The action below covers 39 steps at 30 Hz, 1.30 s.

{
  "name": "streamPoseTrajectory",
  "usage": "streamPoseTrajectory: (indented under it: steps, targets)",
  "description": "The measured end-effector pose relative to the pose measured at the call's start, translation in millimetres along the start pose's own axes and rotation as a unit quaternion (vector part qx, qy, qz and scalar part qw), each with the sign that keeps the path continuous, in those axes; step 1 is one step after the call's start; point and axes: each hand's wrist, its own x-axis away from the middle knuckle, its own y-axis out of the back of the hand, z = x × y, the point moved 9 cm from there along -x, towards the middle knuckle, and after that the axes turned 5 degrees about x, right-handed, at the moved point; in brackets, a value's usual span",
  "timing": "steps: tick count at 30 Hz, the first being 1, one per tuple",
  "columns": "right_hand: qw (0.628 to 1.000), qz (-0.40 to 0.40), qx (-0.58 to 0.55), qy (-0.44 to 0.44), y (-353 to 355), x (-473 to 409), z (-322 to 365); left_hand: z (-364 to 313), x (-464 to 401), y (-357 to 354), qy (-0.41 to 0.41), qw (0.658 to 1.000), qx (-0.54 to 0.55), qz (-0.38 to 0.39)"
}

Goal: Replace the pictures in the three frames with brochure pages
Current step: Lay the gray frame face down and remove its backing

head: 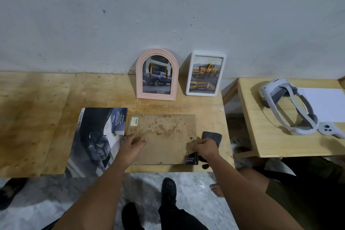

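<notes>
A third frame [164,132] lies face down on the wooden table [104,95], its brown backing board up. My left hand [133,145] rests flat on the board's left part, fingers spread. My right hand [204,147] pinches at the board's right edge, near a small metal hanger. A dark printed page [192,158] sticks out under that corner. A car brochure [95,140] lies open to the left of the frame. Against the wall stand a pink arched frame [156,74] showing a blue pickup and a white rectangular frame [205,73] showing a yellow pickup.
A dark cloth-like object [212,137] lies just right of the face-down frame. On a second table [276,136] to the right sit a white headset [287,104], a controller [328,129] and white paper [324,102]. Legs, shoes and a bare foot are on the floor below.
</notes>
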Motion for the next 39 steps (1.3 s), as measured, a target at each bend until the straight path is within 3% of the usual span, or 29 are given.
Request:
streamPoseTrajectory:
  steps: [13, 22, 28, 35, 39]
  targets:
    - [0.999, 0.010, -0.017, 0.051, 3.4, 6.2, 4.2, 3.1, -4.8, 0.7, 0.026, 1.000, 0.011, 0.001]
    - [0.999, 0.017, -0.017, 0.025, 5.6, 2.1, -1.3, -1.3, -2.5, 0.0, 0.022, 1.000, 0.006, 0.003]
    - [0.997, 0.006, -0.070, 0.024, 15.1, 7.3, -1.3, -6.4, 0.3, -2.0, 0.020, 0.999, 0.023, -0.010]
    - [0.972, 0.036, -0.228, 0.052, 33.1, 31.7, 14.4, -17.5, 11.1, 7.1, 0.030, 0.998, 0.029, -0.050]
    - [0.968, 0.036, -0.240, 0.059, 36.6, 28.0, 26.3, -23.3, 24.9, 31.2, 0.046, 0.987, 0.131, -0.085]
